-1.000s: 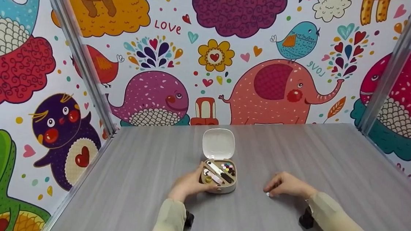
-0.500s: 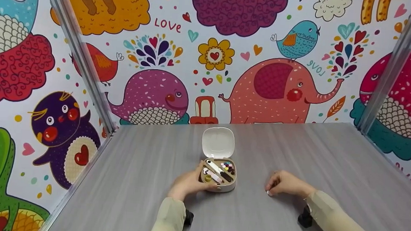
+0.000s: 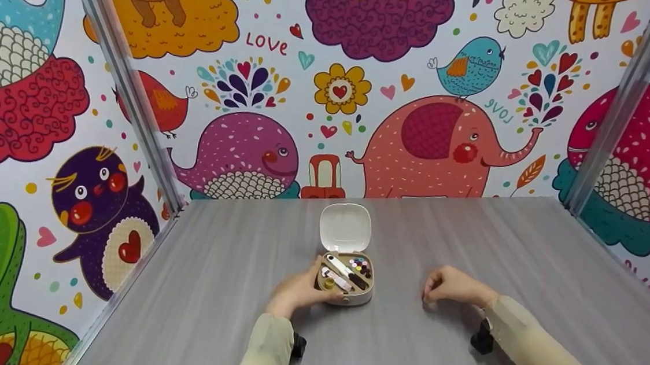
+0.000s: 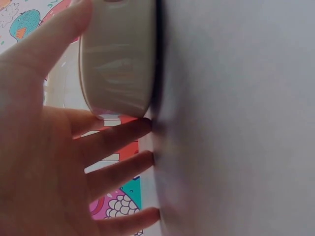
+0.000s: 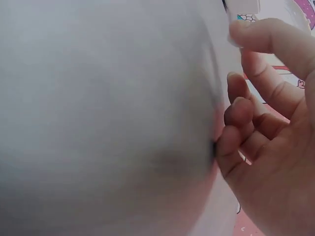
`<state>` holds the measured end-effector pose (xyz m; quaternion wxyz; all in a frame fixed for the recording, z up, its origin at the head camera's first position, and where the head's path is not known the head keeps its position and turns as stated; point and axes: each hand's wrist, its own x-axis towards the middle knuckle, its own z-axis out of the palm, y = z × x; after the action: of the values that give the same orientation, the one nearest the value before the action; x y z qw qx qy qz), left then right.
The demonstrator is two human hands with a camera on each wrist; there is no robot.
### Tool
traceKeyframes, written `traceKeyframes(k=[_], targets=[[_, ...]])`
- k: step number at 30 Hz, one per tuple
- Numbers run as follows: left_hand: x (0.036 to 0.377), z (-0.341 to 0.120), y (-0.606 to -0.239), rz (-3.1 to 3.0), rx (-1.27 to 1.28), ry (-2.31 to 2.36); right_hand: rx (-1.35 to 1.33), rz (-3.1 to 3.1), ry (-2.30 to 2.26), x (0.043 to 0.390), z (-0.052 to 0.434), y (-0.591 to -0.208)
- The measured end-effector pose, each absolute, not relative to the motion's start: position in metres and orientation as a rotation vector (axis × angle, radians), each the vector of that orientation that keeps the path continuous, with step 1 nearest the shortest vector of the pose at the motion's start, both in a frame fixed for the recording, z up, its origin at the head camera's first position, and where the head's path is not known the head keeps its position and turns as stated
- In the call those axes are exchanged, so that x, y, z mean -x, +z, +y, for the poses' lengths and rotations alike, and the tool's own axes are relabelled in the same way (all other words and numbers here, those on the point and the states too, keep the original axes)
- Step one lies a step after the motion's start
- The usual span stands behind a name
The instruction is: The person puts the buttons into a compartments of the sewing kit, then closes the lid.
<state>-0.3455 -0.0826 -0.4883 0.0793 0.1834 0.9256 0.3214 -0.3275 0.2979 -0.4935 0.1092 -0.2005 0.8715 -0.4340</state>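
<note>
A small cream sewing kit box [image 3: 358,297] stands on the table with its white lid [image 3: 345,227] raised. Inside are a white-and-black tool [image 3: 346,270], a pinkish-white piece [image 3: 337,278], a gold thimble-like piece [image 3: 328,283] and several coloured buttons [image 3: 361,265]. My left hand [image 3: 297,291] holds the box between thumb and index finger at its front left; the other fingers spread behind, tips at the table in the left wrist view. To the right, my right hand [image 3: 455,286] pinches a small whitish button [image 5: 234,40] between thumb and index finger, mostly hidden; its other fingers are curled.
The grey table [image 3: 225,267] runs back to a wall [image 3: 427,57] printed with cartoon animals. Metal posts [image 3: 129,91] stand at the left and right corners. Dark wrist camera mounts [image 3: 483,337] hang under the sleeves.
The small white button lay at my right fingertips on the table and is now in the pinch. My right hand has risen slightly. My left hand and the box stay put.
</note>
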Motion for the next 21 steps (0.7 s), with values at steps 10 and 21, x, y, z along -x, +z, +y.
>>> traceKeyframes(k=[10, 21], targets=[[0.344, -0.084, -0.490, 2.770, -0.555, 0.986, 0.610, 2.601, -1.329, 0.343, 0.285, -0.478], [0.344, -0.080, -0.488, 2.764, -0.567, 0.983, 0.568, 2.707, -1.422, 0.359, 0.256, -0.478]])
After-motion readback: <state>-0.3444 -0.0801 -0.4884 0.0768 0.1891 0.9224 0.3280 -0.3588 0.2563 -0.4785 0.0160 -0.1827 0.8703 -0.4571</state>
